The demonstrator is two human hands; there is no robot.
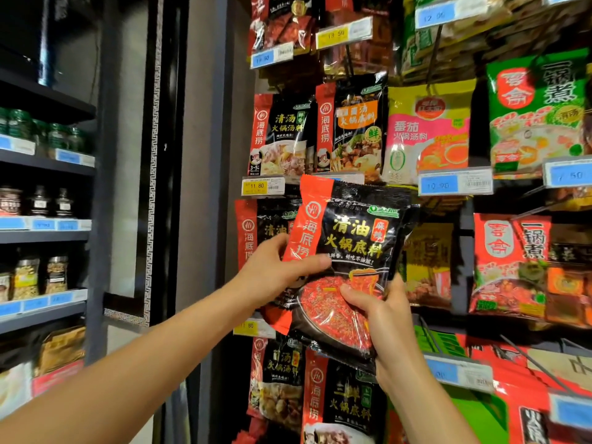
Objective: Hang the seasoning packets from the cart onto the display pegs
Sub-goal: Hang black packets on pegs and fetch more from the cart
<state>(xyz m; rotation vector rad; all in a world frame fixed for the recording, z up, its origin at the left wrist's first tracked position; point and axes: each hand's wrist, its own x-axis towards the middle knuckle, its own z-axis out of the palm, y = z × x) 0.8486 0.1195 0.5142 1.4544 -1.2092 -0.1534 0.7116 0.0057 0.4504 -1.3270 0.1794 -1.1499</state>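
While your left hand point(278, 274) and right hand point(387, 318) grip the hot-pot base packet point(355, 232), level its twelve-o'clock edge; matching packets point(253, 232) hang at nine o'clock.

Packet point(352, 238) held before hanging packets point(282, 136); left hand point(275, 270) placed at left edge, right hand point(384, 315) at lower right; shelves point(45, 235) located left.
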